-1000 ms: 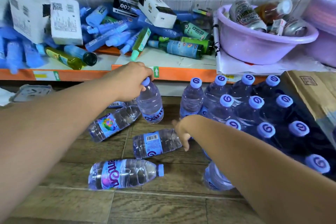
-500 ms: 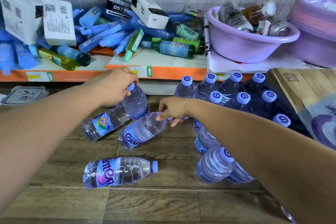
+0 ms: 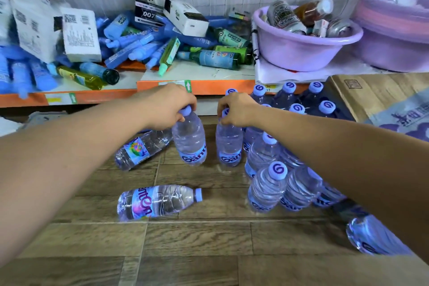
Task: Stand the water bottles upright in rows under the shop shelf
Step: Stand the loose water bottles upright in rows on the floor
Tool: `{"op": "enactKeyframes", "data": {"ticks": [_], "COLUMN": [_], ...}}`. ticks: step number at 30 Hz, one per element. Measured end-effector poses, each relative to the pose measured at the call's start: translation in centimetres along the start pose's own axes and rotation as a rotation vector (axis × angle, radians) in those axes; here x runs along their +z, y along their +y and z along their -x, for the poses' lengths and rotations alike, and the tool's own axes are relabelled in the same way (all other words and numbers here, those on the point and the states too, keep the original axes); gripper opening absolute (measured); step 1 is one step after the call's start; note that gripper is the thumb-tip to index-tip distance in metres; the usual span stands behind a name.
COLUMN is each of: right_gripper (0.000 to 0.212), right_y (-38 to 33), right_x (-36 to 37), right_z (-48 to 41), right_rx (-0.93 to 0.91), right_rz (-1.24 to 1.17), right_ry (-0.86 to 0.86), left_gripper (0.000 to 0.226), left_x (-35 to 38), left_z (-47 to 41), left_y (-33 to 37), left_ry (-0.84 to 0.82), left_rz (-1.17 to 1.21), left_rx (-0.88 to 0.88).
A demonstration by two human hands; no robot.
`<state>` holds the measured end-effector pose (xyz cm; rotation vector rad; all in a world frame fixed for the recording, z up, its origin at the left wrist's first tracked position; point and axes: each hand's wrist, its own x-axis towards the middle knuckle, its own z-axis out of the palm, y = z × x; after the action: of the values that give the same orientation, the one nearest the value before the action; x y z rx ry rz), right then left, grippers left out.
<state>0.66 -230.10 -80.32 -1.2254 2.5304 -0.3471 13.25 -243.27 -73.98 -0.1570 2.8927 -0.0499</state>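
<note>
Two water bottles lie on their sides on the wooden floor (image 3: pixel 197 241) at the left: the rear lying bottle (image 3: pixel 139 152) with its cap end hidden behind the left hand's bottle, and the front lying bottle (image 3: pixel 157 202) with its cap pointing right. The two are well apart, with bare planks between them.

The left hand (image 3: pixel 170 107) curls its fingers round the cap and neck of the first held bottle (image 3: pixel 190 141), which is nearly upright with its base low to the floor. The right hand (image 3: pixel 236 110) pinches the top of the second held bottle (image 3: pixel 228 145), which is upright. A narrow strip of floor shows between these two bottles. Both are just in front of the orange shelf edge (image 3: pixel 97 97).

To the right is the standing group (image 3: pixel 267 190), just beside the second held bottle. Nine caps show. More bodies pass under the right forearm, so I cannot tell the full count. One more bottle, the corner bottle (image 3: pixel 373 237), sits at the lower right, its pose unclear.

On the shelf are two lilac basins, the nearer basin (image 3: pixel 301 53) holding cans. A cardboard box (image 3: pixel 373 93) borders the group on the right. Open planks run along the whole front.
</note>
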Motion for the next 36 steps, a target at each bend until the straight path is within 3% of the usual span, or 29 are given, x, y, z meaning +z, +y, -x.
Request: {"op": "enactKeyframes", "data": {"ticks": [7, 13, 29, 36], "right_gripper": [0.027, 0.033, 0.038, 0.049], "right_y": [0.6, 1.0, 1.9, 2.8], "right_x": [0.3, 0.1, 0.0, -0.6], "right_z": [0.5, 0.6, -0.3, 0.4], "right_rx": [0.011, 0.028, -0.054, -0.089], "right_rz": [0.097, 0.147, 0.183, 0.112], "right_ry": [-0.020, -0.061, -0.090, -0.098], "left_gripper": [0.024, 0.018, 0.024, 0.039], "left_x": [1.9, 3.1, 4.5, 5.4], "left_z": [-1.4, -2.4, -3.6, -3.7], "left_y": [4.6, 6.8, 7.2, 8.4], "left_ry": [-0.032, -0.027, -0.045, -0.037], "left_rz": [0.010, 0.029, 0.232, 0.316], "left_rx": [0.125, 0.123, 0.173, 0.134]}}
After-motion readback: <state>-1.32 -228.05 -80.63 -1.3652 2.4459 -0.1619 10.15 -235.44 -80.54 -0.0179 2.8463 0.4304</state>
